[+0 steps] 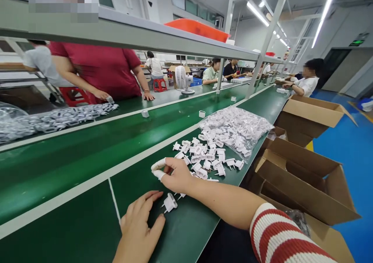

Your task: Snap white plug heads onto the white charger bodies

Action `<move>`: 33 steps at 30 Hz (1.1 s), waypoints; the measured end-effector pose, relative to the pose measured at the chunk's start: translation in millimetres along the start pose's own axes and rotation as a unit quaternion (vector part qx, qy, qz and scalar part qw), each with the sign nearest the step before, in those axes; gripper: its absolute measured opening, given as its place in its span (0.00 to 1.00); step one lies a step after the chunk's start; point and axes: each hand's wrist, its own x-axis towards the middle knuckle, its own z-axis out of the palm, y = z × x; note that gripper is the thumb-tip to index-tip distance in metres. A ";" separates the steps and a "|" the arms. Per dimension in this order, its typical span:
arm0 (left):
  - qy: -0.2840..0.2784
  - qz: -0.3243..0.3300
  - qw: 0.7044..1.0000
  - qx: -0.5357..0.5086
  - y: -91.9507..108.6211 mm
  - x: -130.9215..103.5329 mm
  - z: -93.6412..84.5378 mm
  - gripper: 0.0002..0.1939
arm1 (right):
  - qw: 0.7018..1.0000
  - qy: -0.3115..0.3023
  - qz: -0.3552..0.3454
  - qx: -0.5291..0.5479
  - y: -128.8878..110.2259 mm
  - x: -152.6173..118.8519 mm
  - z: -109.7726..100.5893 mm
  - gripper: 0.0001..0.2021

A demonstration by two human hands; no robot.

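Note:
My left hand (140,226) is low over the green bench, palm down, its thumb and fingers spread apart. Between its thumb and fingertips lies a white plug part (169,202) with two thin pins, and I see a gap around it. My right hand (175,173) reaches across above it, white covers on the thumb and index finger. Those two tips are pinched together; whether anything small is between them is hidden. Just beyond the right wrist is a loose pile of white plug parts (208,154), partly covered by the hand and forearm.
A clear plastic bag of plug parts (236,128) lies behind the pile. Small white housings (202,114) sit on the green conveyor belt (96,134). Open cardboard boxes (305,173) stand at right. Opposite, a person in a red shirt (101,68) handles parts. A shelf rail (140,31) crosses overhead.

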 end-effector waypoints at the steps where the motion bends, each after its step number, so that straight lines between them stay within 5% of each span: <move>1: -0.004 0.006 1.000 0.006 0.6 -0.6 1.4 0.26 | 1.000 -0.006 0.000 -0.001 -0.6 -1.4 1.0 0.12; 6: 0.003 0.008 1.000 -0.005 2.5 -0.1 4.4 0.25 | 1.000 0.000 0.001 0.003 -6.6 -3.2 1.8 0.09; 12: 0.109 -0.071 0.979 -0.159 5.0 3.9 -4.9 0.28 | 1.000 0.023 -0.004 0.009 -15.7 1.0 -4.7 0.10; 16: 0.214 -0.066 0.951 -0.214 11.2 3.0 -7.4 0.25 | 0.999 -0.026 0.006 0.031 -22.3 2.1 -6.7 0.13; 19: 0.253 -0.049 0.940 -0.224 14.7 1.6 -6.6 0.20 | 0.991 -0.121 0.022 0.061 -30.3 -0.6 -8.2 0.16; 23: 0.268 -0.030 0.935 -0.231 15.6 1.7 -6.1 0.15 | 0.980 -0.186 0.017 0.074 -35.5 -7.2 -8.2 0.20; 33: 0.237 -0.033 0.917 -0.321 14.8 3.9 -2.9 0.21 | 0.982 -0.120 -0.140 0.037 -30.2 -1.2 -13.9 0.11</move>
